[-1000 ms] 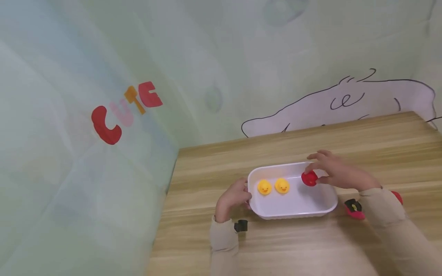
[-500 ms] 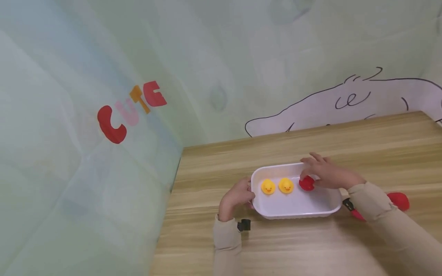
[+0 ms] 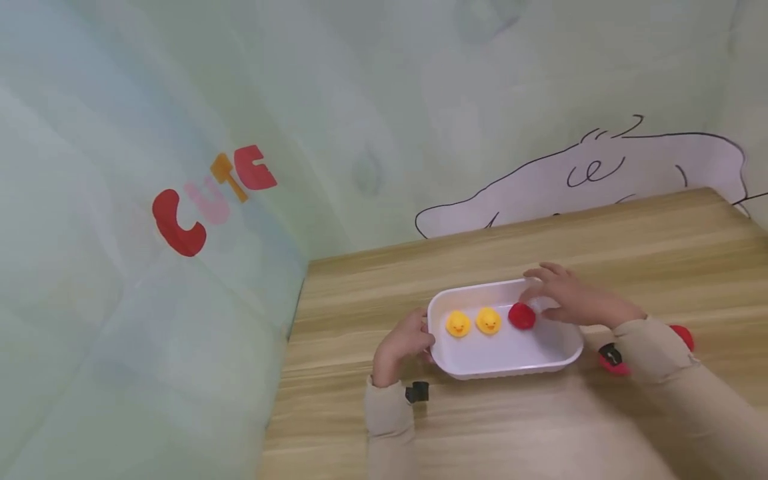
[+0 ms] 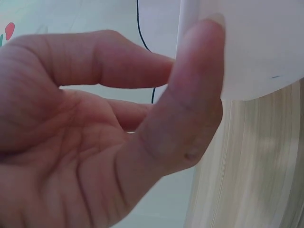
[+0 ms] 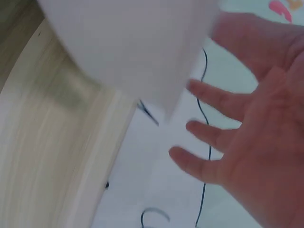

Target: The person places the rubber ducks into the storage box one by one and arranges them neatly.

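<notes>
A white rectangular tray stands on the table. In it, from left to right, sit two yellow duck toys, the left duck and the right duck, then a small round red toy whose kind I cannot tell. My left hand pinches the tray's left rim; in the left wrist view its thumb and fingers meet at the white wall. My right hand hovers over the tray's right end, fingers spread, just right of the red toy. In the right wrist view the right hand holds nothing.
A red object and a pinkish-red one lie right of the tray, partly hidden by the right sleeve and wrist camera. The wooden table meets a printed cloth wall at the back and left.
My right hand has lowered the red toy into the tray beside the ducks and let go of it. The left hand keeps its grip on the tray.
</notes>
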{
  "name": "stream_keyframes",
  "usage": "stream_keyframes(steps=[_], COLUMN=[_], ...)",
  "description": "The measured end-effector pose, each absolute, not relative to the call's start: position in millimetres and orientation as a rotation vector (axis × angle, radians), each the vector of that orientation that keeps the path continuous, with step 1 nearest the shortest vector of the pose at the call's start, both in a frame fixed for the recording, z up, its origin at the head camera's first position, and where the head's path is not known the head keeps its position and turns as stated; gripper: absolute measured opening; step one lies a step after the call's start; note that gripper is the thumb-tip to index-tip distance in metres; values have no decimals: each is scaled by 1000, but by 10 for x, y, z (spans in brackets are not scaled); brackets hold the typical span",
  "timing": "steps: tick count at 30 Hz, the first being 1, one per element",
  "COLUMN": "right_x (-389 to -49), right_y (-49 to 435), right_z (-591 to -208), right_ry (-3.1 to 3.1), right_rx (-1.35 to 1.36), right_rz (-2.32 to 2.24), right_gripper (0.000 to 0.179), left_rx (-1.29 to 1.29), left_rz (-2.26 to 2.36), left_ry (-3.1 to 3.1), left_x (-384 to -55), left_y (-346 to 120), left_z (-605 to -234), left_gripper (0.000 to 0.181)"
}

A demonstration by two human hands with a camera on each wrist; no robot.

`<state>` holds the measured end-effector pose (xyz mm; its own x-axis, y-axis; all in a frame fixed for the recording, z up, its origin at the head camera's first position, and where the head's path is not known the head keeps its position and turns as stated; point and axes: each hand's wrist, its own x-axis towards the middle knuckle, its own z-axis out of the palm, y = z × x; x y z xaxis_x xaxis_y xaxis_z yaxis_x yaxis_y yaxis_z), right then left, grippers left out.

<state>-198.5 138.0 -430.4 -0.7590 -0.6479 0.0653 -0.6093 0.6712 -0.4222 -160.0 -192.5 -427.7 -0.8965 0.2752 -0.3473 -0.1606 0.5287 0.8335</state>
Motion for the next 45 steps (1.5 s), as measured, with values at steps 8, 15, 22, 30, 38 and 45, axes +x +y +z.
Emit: stream_keyframes(steps=[8, 15, 22, 30, 38, 45], right_x=[-1804, -1600, -1490, -1418, -1417, -1362], right_y=[1784, 2084, 2220, 2262, 2243, 2126], right_z=[-4282, -4325, -4483, -4634, -4475, -4163], right_ry=[2788, 2848, 2903, 2916, 2965, 2964], right_rx=[-1018, -956, -838, -849, -1011, -1069], right_rz=[-793, -754, -605, -597, -626, -690], right_gripper=[25, 29, 35, 29, 25, 36], left_rx=[114, 109, 115, 114, 99, 98], left_rz=[1321, 1328, 1328, 1304, 1300, 1302], left_ry=[2339, 2334, 2337, 2338, 2351, 2339], left_x=[-1594, -1596, -1607, -1626, -1627, -1612], left_y=[-1943, -1915, -1930, -1918, -1914, -1905], left_z=[-4246, -4240, -4243, -4253, -4247, -4229], left_gripper=[62, 63, 63, 62, 63, 63])
